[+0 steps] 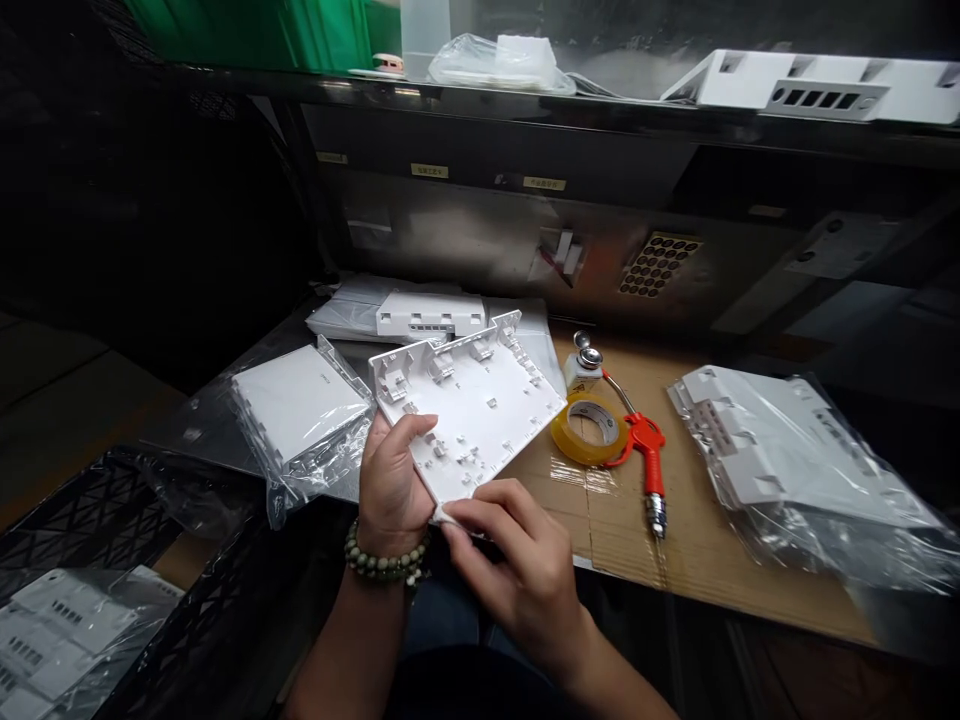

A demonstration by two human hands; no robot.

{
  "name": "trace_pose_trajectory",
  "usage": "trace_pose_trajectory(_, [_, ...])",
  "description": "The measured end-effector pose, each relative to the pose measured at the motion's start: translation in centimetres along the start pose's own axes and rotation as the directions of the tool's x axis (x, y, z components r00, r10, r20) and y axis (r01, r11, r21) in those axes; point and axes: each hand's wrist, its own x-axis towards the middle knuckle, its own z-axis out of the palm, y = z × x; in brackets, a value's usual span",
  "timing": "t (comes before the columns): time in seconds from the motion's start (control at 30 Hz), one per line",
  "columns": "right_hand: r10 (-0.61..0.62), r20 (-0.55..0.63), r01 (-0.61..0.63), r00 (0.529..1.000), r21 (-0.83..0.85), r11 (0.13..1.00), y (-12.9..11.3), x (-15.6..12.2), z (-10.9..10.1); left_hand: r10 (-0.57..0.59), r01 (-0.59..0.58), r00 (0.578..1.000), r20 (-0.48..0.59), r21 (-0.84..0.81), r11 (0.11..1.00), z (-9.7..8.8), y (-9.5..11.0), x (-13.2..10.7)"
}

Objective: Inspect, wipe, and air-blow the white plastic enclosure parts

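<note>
My left hand (pixel 394 475), a beaded bracelet at its wrist, grips a white plastic housing (pixel 480 410) by its left edge. The thumb lies over the rim. The housing is tilted, its inner side with clips and posts facing me. At its near corner my right hand (pixel 517 565) pinches a small white wad (pixel 442 514), which looks like cloth and touches the corner. Most of the wad is hidden by the fingers. On the cardboard to the right lie a roll of yellow tape (pixel 568 443) and a red air blow gun (pixel 654 470), with a pump bottle (pixel 583 372) behind them.
Bagged white housings lie left (pixel 300 400) and right (pixel 810 440) on the bench, with more stacked behind (pixel 431 313). A black crate (pixel 187 590) at lower left holds bagged parts. A shelf edge (pixel 480 105) crosses above, with a green bin (pixel 262 35) on it.
</note>
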Motion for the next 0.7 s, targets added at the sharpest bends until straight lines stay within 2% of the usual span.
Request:
trace_pose_trajectory(0.1, [0.034, -0.014, -0.035, 0.999, -0.075, 0.997, 1.7, 0.1, -0.9, -0.054, 0.054, 0.999, -0.003, -0.003, 0.999, -0.8, 0.9, 0.4])
trace_pose_trajectory(0.17, [0.096, -0.135, -0.115, 0.986, -0.140, 0.983, 3.6, 0.3, -2.8, -0.126, 0.126, 0.992, 0.009, -0.023, 0.992, -1.9, 2.0, 0.8])
trace_pose_trajectory(0.27, [0.138, -0.421, -0.238, 0.897, -0.196, 0.951, 5.8, 0.8, -6.2, -0.166, 0.172, 0.979, 0.119, -0.044, 0.984, -3.8, 3.4, 1.5])
trace_pose_trajectory(0.33, [0.126, -0.521, -0.266, 0.844, -0.203, 0.942, 6.4, 1.0, -7.6, -0.148, 0.157, 0.974, 0.170, -0.040, 0.987, -4.8, 3.8, 1.7])
trace_pose_trajectory(0.37, [0.128, -0.517, -0.263, 0.846, -0.198, 0.944, 6.5, 1.0, -7.9, -0.147, 0.156, 0.973, 0.178, -0.035, 0.987, -5.1, 3.9, 1.7])
trace_pose_trajectory(0.43, [0.139, -0.444, -0.241, 0.885, -0.182, 0.953, 6.5, 0.9, -7.9, -0.203, 0.208, 0.970, 0.137, -0.026, 0.978, -5.1, 3.9, 1.5])
trace_pose_trajectory(0.5, [0.156, -0.376, -0.232, 0.913, -0.167, 0.958, 6.5, 0.7, -7.4, -0.284, 0.284, 0.959, 0.009, -0.026, 0.958, -4.6, 3.8, 1.0])
trace_pose_trajectory(0.6, [0.157, -0.351, -0.228, 0.923, -0.169, 0.959, 6.7, 0.1, -6.8, -0.371, 0.367, 0.918, -0.144, -0.053, 0.929, -3.7, 3.5, 0.5])
trace_pose_trajectory(0.7, [0.130, -0.308, -0.202, 0.942, -0.213, 0.956, 7.7, -0.4, -7.3, -0.381, 0.381, 0.915, -0.134, -0.030, 0.924, -4.0, 3.3, 0.7])
